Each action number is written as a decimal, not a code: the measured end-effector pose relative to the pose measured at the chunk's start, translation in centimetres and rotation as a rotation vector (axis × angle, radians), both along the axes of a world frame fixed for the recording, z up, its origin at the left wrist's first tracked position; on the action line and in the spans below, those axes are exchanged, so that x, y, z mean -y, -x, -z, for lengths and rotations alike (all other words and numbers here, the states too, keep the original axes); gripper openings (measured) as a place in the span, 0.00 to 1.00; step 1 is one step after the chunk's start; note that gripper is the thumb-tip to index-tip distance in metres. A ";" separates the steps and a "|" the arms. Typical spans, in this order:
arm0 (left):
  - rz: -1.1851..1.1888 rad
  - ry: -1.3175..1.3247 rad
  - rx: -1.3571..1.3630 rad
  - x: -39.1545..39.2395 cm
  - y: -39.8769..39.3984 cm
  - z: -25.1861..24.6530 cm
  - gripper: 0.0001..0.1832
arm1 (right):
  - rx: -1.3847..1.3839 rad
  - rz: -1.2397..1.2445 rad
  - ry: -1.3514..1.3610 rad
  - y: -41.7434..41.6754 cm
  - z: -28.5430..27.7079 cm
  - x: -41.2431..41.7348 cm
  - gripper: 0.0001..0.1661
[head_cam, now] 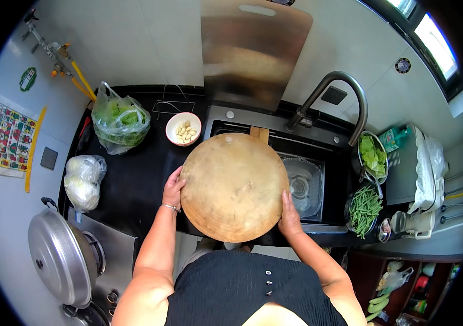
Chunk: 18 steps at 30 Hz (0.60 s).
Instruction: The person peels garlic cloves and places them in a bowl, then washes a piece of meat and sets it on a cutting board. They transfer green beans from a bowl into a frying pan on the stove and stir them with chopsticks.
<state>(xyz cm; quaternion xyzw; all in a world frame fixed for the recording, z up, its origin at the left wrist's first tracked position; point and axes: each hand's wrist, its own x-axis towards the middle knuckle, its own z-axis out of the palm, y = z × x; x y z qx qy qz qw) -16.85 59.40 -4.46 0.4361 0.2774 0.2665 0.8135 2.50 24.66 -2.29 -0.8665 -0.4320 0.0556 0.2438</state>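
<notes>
A large round wooden chopping board (233, 187) is held between my two hands, over the front counter edge and the left part of the sink. My left hand (173, 188) grips its left edge; a bracelet circles that wrist. On the opposite edge, my right hand (289, 214) has its fingers against the rim. Behind the board stands a white bowl with a red rim (183, 129), holding peeled garlic cloves (186, 132). To the board's right, a clear plastic basin (304, 187) sits in the black sink (335, 191), partly hidden by the board.
Bagged leafy greens (120, 120) and a bagged white vegetable (85, 182) lie on the left. A lidded metal wok (60, 256) is on the stove. The curved faucet (359, 102) arches over the sink. Right are lettuce in a pot (372, 157) and green beans (365, 212).
</notes>
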 end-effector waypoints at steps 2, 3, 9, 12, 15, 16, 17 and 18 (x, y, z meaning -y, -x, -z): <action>-0.009 -0.008 -0.005 -0.5 -0.2 0.6 0.28 | -0.020 0.028 0.013 0.3 -0.1 -0.5 0.50; -0.011 -0.010 -0.008 -0.6 -0.3 0.7 0.28 | -0.030 0.044 0.022 0.5 -0.5 -0.9 0.50; -0.017 -0.042 -0.025 -1.7 -1.0 0.5 0.28 | -0.039 0.094 0.070 0.5 -0.8 -2.8 0.50; -0.018 -0.086 -0.048 -2.3 -1.8 0.1 0.27 | -0.031 0.097 0.040 0.0 -0.6 -3.6 0.50; -0.032 -0.317 -0.215 -3.0 -2.6 0.0 0.26 | -0.118 0.166 0.123 -0.1 -1.0 -4.5 0.50; -0.008 -0.318 -0.309 -1.2 -4.2 -4.2 0.26 | -0.150 0.183 0.105 -0.2 -0.5 -4.0 0.49; 0.020 -0.322 -0.396 0.9 -5.4 -8.3 0.25 | -0.154 0.194 0.067 -0.1 -0.4 -4.0 0.46; -0.019 -0.466 -0.482 -0.1 -4.4 -5.6 0.25 | -0.140 0.160 0.062 -0.4 -0.3 -4.2 0.42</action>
